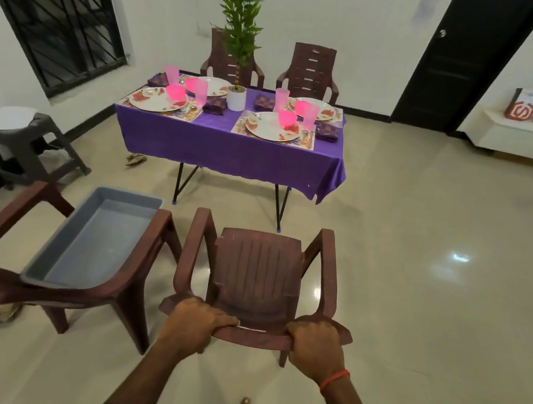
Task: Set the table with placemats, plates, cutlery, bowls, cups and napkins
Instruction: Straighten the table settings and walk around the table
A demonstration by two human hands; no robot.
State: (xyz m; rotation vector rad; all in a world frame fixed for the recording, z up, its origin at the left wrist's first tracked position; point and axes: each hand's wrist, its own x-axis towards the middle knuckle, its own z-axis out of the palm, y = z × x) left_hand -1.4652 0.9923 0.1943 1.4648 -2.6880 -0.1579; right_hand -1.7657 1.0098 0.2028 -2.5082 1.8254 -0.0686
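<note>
A table with a purple cloth [218, 148] stands ahead of me. On it lie several floral plates [158, 99] on placemats [305, 144], with pink bowls [287, 117], pink cups [200, 90] and dark patterned napkins [327, 132]. Close in front of me is a brown plastic chair [257, 270], its back toward me. My left hand [198, 321] grips the left of its top rail and my right hand [315, 347] grips the right.
A second brown chair [120, 289] at my left carries an empty grey tub [98, 237]. Two more chairs [312, 69] stand behind the table. A potted plant [236, 97] sits mid-table. A dark stool [29, 147] is at far left, a black door [470, 58] at right.
</note>
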